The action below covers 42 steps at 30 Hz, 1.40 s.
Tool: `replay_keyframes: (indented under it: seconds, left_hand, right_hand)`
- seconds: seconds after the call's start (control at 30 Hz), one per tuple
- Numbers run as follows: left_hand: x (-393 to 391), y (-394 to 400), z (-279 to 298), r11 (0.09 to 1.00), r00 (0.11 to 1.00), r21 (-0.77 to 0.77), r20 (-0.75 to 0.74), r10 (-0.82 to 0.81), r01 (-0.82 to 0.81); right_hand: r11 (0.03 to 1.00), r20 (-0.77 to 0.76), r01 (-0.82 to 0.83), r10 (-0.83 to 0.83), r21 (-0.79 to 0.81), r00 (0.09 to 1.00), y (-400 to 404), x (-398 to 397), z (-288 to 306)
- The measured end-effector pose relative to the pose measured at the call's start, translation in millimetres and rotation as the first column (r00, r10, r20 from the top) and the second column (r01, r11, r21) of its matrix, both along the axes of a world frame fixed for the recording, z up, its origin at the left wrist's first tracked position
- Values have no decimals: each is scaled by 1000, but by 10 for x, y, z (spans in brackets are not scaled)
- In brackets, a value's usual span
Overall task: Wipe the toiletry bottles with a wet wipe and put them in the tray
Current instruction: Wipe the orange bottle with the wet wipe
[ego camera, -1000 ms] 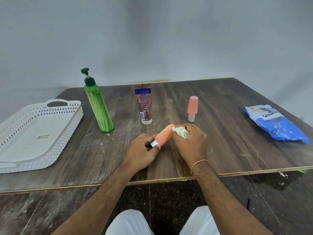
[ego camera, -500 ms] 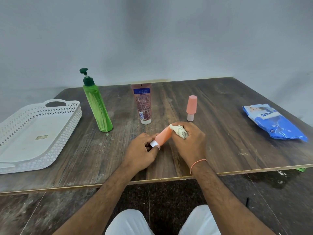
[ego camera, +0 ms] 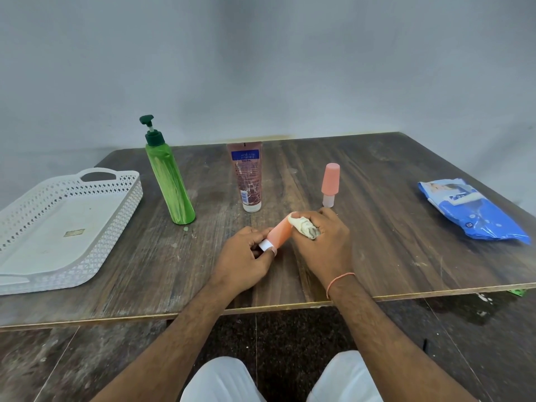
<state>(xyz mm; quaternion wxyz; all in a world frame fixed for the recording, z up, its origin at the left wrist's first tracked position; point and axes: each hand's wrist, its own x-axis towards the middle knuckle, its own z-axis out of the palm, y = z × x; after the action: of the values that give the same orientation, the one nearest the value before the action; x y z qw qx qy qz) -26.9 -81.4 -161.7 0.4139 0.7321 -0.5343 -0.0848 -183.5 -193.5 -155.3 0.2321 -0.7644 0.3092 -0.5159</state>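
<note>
My left hand (ego camera: 246, 256) pinches the white cap end of the orange tube (ego camera: 279, 233), tilted above the wooden table (ego camera: 377, 242). My right hand (ego camera: 322, 239) grips a crumpled wet wipe (ego camera: 304, 229) against its far end. Beyond stand a capped orange bottle (ego camera: 330, 184), a pink tube (ego camera: 248, 177) and a green pump bottle (ego camera: 169, 181). The white tray (ego camera: 121, 198) sits far left, the blue wipes pack (ego camera: 472, 211) right.

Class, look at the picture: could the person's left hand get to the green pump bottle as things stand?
Probably not right away: the left hand grips the orange tube's white cap end. The bare table between it and the green pump bottle leaves the way free once it lets go.
</note>
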Motion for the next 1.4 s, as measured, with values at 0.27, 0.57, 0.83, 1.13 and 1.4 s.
replay_keyframes:
  seconds: [0.27,0.57,0.83,1.13,1.4]
  left_hand:
    - [-19,16,5,999,1000,-46,5,-23,23]
    - [-19,24,8,998,1000,-66,-17,15,-16]
    - [-5,11,27,998,998,-60,-55,13,-16]
    - [70,10,-20,998,983,-18,-174,-61,59]
    - [43,50,20,996,976,-45,-199,-90,83]
  right_hand:
    - [977,-91,-117,102,-178,991,56,46,-11]
    - [939,-192,-269,230,-214,954,77,69,-56]
    - [955,-148,-196,166,-222,975,82,58,-19]
    - [996,1,24,-24,-86,1000,-11,12,-9]
    - [997,54,78,-78,4,995,-12,-9,17]
